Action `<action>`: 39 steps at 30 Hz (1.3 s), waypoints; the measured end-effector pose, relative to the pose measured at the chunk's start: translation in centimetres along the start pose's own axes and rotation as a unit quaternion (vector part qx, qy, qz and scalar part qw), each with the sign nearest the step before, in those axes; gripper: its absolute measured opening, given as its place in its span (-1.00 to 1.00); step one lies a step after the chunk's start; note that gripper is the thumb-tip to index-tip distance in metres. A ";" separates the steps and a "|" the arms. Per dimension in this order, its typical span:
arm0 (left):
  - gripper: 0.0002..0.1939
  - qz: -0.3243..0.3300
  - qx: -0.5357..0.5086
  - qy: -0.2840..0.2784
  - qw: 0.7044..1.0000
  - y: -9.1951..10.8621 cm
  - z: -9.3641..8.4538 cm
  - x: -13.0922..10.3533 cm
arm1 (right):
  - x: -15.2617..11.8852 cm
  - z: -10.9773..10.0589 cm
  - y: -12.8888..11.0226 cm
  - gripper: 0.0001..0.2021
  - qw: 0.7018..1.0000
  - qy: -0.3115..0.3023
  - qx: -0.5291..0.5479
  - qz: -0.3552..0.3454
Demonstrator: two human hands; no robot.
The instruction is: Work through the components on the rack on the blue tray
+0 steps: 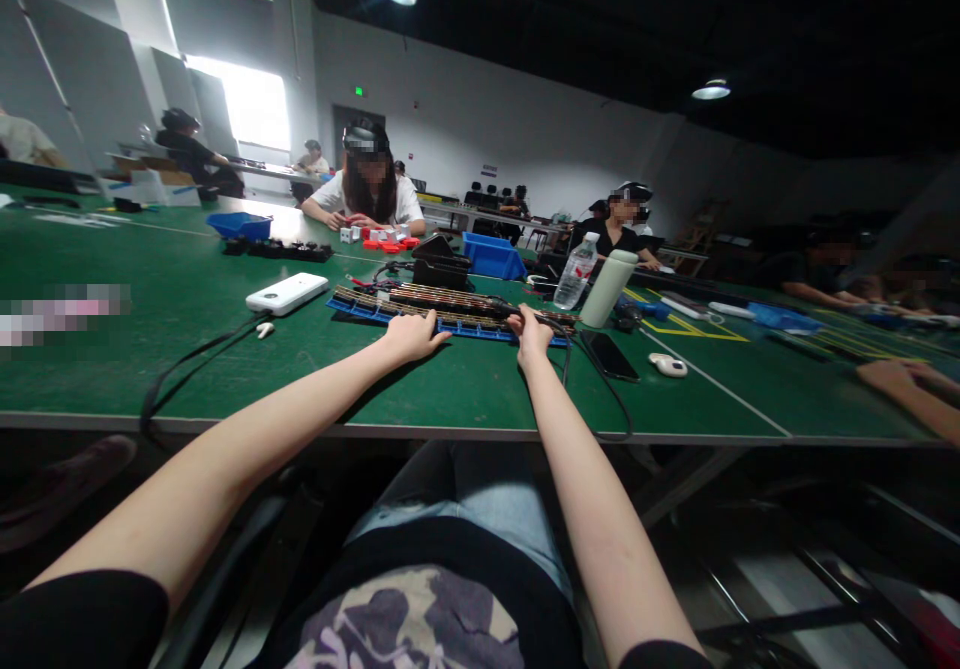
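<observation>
A blue tray point(466, 329) lies on the green tabletop in front of me, with long, thin brown and gold strips point(442, 295) across it. My left hand point(411, 337) rests on the tray's near side, its thumb stretched along the edge and the other fingers partly hidden. At the tray's right part, my right hand point(531, 335) is closed round a slim dark tool point(507, 309) that points left over the strips. The tool's exact kind is too small to make out. A black cable point(568, 359) runs beside the right hand toward the table's front edge.
Left of the tray are a white power bank point(287, 294) and a cable. A black box point(441, 267) and blue bin point(493, 256) stand behind. To the right are a water bottle point(577, 271), green tumbler point(610, 289), phone point(610, 355) and white earbud case point(667, 365). Co-workers sit around.
</observation>
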State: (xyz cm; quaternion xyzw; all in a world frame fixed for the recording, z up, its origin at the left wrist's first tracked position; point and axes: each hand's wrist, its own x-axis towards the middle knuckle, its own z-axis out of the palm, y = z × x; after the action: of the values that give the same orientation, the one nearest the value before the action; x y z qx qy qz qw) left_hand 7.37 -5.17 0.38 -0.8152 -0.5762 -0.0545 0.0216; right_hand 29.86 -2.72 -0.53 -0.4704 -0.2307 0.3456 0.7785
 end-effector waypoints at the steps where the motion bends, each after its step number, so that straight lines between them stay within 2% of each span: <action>1: -0.20 -0.005 0.002 0.000 1.000 0.0 -0.1 -0.1 | 0.0 0.0 0.0 -0.77 1.000 0.008 0.006 0.003; 13: -0.22 -0.011 0.011 0.000 1.000 0.2 -0.3 -0.3 | 0.0 0.1 0.1 -0.81 1.000 0.021 0.011 0.007; 20: -0.22 -0.015 0.015 -0.002 1.000 0.4 -0.6 -0.5 | 0.1 0.0 0.2 -0.75 1.000 0.019 -0.019 0.000; 24: -0.23 -0.018 0.014 -0.004 1.000 0.5 -0.7 -0.6 | 0.1 -0.2 0.2 -0.83 0.999 0.036 -0.041 -0.003; 27: -0.23 -0.021 0.014 -0.006 1.000 0.5 -0.7 -0.6 | 0.1 -0.4 0.2 -0.86 0.998 0.027 -0.059 -0.013; 39: -0.21 -0.014 0.016 -0.003 1.000 0.3 -0.4 -0.4 | 1.1 -0.9 1.2 -0.83 0.991 0.043 -0.121 -0.042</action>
State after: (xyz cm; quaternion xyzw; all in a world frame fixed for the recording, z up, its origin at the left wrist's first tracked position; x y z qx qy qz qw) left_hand 7.51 -5.71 0.77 -0.8065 -0.5887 -0.0436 0.0322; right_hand 30.81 -2.01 -1.99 -0.5652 -0.2569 0.2615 0.7391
